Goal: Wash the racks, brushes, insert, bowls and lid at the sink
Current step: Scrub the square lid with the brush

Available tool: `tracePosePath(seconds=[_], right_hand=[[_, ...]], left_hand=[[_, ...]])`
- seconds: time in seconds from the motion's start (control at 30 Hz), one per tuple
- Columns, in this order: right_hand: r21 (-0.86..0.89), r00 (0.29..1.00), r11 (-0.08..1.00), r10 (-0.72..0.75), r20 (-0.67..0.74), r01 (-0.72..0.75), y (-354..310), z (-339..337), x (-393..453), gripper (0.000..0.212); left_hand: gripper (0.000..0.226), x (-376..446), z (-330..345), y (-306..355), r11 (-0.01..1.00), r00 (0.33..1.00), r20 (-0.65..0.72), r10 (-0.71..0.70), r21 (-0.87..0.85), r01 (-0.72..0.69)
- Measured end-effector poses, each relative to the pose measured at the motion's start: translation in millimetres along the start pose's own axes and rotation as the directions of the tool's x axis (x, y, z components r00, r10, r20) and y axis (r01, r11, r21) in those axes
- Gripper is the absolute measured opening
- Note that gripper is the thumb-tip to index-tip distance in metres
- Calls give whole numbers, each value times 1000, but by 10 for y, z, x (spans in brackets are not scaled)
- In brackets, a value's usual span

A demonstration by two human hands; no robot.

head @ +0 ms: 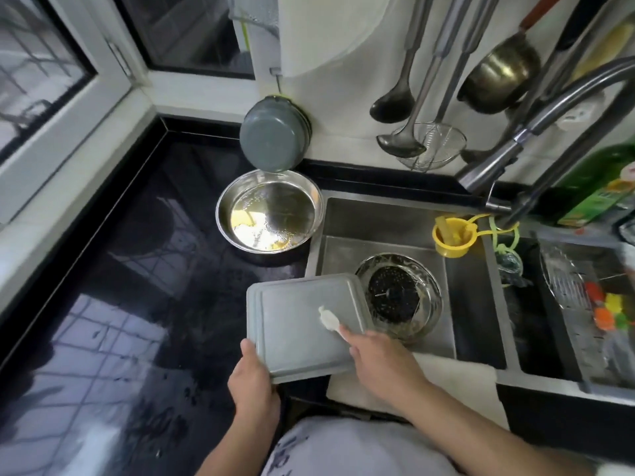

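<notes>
My left hand [252, 379] grips the near left corner of a grey rectangular lid [299, 324], holding it over the sink's left edge. My right hand [379, 359] holds a small white brush [329, 319], whose head lies on the lid's surface. A steel bowl [269, 211] with some liquid in it stands on the black counter left of the sink [385, 218]. In the sink basin the round strainer [400, 297] sits over the drain.
A grey pan [271, 135] hangs on the wall above the bowl. Ladles and a skimmer [431, 146] hang at the back. The faucet [536, 132] arches over the sink. A yellow cup [453, 237] hangs inside. A drying rack [584, 297] and green bottle [598, 194] stand at the right.
</notes>
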State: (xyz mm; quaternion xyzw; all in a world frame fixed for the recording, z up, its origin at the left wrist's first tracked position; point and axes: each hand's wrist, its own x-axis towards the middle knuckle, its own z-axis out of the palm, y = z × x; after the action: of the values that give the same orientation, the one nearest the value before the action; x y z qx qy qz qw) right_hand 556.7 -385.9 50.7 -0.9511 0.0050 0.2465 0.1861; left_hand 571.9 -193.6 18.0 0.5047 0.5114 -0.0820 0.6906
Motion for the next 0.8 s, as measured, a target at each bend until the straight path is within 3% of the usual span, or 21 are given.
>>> tracePosePath(seconds=[0.13,0.2,0.23,0.27,0.3,0.33,0.37,0.4,0.43,0.47,0.5,0.57,0.63,0.73,0.8], right_hand=[[-53,1000,999,9,14,-9,127,193,124,53],[-100,999,995,-10,41,15,91,297,111,55],[-120,999,993,-16,36,20,99,333,132,57],[-145,1000,989,-16,25,19,112,349,164,60],[-174,1000,985,-7,22,11,129,368,195,63],[-197,1000,980,-2,24,6,131,391,214,64],[-210,999,977,-10,31,16,113,425,219,66],[-221,998,975,-29,48,39,61,450,212,66],[-238,996,969,-57,75,73,-8,469,205,66],[-266,992,957,-92,91,113,-71,468,227,66],[-301,989,943,-119,89,141,-99,452,317,67],[-350,998,934,-68,0,64,-120,357,608,69],[-358,999,934,-29,-14,22,-231,307,732,68],[-369,976,906,-171,132,208,-342,447,526,69],[-368,994,924,-104,29,107,-166,397,574,70]], left_hand=[[30,258,-184,-223,1000,999,-34,11,24,-11],[39,385,-298,-292,971,993,-46,112,218,-99],[39,426,-359,-305,908,980,-33,194,385,-167],[34,440,-415,-310,790,955,2,297,561,-247],[24,448,-472,-308,612,903,66,424,714,-340],[18,468,-518,-308,375,797,180,577,808,-454],[25,510,-538,-335,98,645,354,677,825,-556],[35,566,-518,-374,-168,499,549,671,768,-619],[47,651,-479,-422,-366,404,703,585,673,-642],[59,746,-431,-476,-476,376,792,482,596,-646],[68,802,-378,-503,-519,391,833,393,551,-653],[76,864,-312,-535,-548,431,844,319,535,-643],[78,872,-312,-534,-585,423,849,316,526,-617],[81,925,-301,-450,-596,428,852,302,519,-613],[80,984,-235,-338,-572,447,824,349,565,-595]])
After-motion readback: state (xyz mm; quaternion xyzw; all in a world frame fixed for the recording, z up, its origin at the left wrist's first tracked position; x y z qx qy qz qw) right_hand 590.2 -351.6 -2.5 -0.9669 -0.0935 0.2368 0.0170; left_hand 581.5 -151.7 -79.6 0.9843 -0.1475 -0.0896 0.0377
